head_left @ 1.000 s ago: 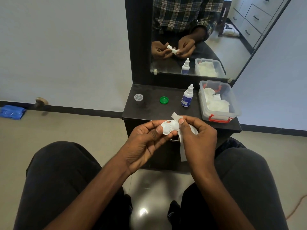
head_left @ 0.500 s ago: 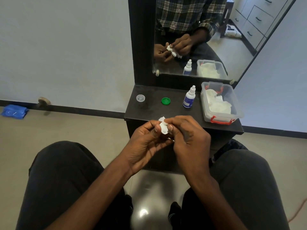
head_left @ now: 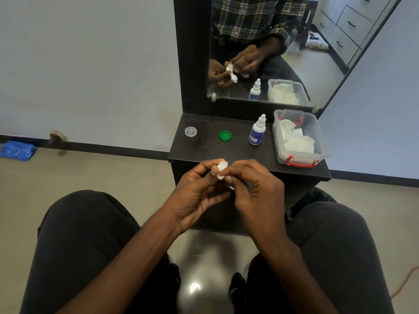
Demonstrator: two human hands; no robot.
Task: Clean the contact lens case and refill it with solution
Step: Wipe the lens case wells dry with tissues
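Two hands together above shelf (head_left: 204, 152), left hand (head_left: 197, 191) pinching lens case (head_left: 221, 169), right hand (head_left: 256, 191) curled on it w/ tissue

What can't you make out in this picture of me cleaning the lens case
- Lens case, head view: mostly hidden between the left hand and right hand; its wells cannot be seen.
- Tissue, head view: hidden under the right hand, showing only in the mirror.
- Solution bottle label: too small to read.
- Clear cap and green cap: markings too small.
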